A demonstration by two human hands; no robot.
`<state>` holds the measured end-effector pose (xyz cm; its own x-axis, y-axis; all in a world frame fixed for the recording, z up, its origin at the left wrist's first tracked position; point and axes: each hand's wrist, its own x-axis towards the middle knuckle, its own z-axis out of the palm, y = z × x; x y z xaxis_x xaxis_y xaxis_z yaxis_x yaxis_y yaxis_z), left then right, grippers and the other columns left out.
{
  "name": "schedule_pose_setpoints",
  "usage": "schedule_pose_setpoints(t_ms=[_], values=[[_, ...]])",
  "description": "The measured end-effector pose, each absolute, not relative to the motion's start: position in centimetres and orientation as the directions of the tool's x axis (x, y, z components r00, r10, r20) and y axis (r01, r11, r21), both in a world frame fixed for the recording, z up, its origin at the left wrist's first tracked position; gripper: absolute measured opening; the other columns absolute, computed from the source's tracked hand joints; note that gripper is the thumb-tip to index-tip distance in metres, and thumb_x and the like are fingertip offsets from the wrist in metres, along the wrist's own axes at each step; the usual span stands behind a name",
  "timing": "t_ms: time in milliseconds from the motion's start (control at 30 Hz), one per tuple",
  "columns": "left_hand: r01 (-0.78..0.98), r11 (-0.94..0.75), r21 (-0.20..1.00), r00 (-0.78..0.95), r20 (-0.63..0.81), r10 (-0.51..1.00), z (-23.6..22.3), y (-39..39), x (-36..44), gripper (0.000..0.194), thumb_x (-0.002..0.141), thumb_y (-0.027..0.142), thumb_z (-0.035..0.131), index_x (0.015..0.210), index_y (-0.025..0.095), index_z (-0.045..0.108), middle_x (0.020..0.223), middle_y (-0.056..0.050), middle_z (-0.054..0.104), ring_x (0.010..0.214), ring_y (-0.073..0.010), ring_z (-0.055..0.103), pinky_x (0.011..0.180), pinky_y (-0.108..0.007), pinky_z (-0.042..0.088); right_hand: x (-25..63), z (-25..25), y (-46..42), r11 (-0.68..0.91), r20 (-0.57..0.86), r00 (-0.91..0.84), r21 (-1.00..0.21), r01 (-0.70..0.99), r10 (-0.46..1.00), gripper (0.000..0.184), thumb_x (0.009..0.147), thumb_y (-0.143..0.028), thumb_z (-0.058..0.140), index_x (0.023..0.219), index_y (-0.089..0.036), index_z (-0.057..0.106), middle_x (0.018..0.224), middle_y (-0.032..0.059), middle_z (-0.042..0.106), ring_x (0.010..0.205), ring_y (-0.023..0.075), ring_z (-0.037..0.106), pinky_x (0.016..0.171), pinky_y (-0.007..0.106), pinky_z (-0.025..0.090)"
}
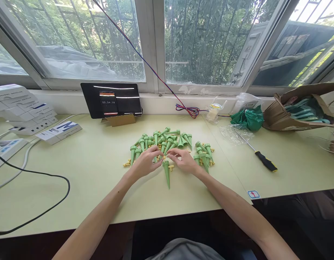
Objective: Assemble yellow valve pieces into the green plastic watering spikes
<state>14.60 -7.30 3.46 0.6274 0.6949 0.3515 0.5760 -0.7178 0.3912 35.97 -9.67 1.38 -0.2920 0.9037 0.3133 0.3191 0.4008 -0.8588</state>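
Over the middle of the table, my left hand (pixel 148 160) and my right hand (pixel 184 161) meet with bent, closed fingertips at a small yellow fitting (pixel 164 157). Its exact shape is too small to make out. Just below lies a green plastic watering spike (pixel 167 175), point toward me. Beside its cap is a yellow T-shaped valve (pixel 171 167). Behind my hands spreads a heap of green spikes (pixel 156 137), with yellow fittings among them, partly hidden by my fingers. A smaller group of spikes with yellow valves (pixel 204 155) lies right of my right hand.
A tablet (pixel 129 97) with a phone timer leans on a cardboard stand at the back. White boxes (pixel 60 131) and cables are on the left. To the right are a screwdriver (pixel 265 161), a green bag (pixel 248 118) and an open cardboard box (pixel 277 113). Another person's hand shows at the far right.
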Motion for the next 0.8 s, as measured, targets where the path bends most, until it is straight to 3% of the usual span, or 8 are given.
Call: schedule_pose_setpoints(t_ms=[467,800], values=[[0.519,-0.756,0.398,0.643,0.402,0.652,2.63,-7.97,15.67,0.021,0.095,0.028,0.049,0.102,0.020,0.067,0.094,-0.007,0.059,0.080,-0.0173,0.059,0.072,-0.030,0.047,35.47,1.74,-9.94,0.364,0.304,-0.282,-0.911,0.193,0.910,0.016,0.085,-0.031,0.065,0.093,-0.018,0.069,0.086,0.0045,0.072,0.082,0.0179,0.067,0.078,0.031,0.055],[0.579,-0.719,0.385,0.652,0.310,0.692,2.93,-8.17,15.69,0.024,0.095,0.037,0.049,0.095,0.020,0.065,0.092,-0.005,0.059,0.061,-0.0127,0.049,0.061,-0.028,0.040,36.19,1.40,-9.27,0.313,0.328,0.017,-0.913,0.261,0.945,0.019,0.087,-0.032,0.059,0.095,-0.017,0.068,0.088,0.0070,0.071,0.071,0.0166,0.063,0.069,0.030,0.054]])
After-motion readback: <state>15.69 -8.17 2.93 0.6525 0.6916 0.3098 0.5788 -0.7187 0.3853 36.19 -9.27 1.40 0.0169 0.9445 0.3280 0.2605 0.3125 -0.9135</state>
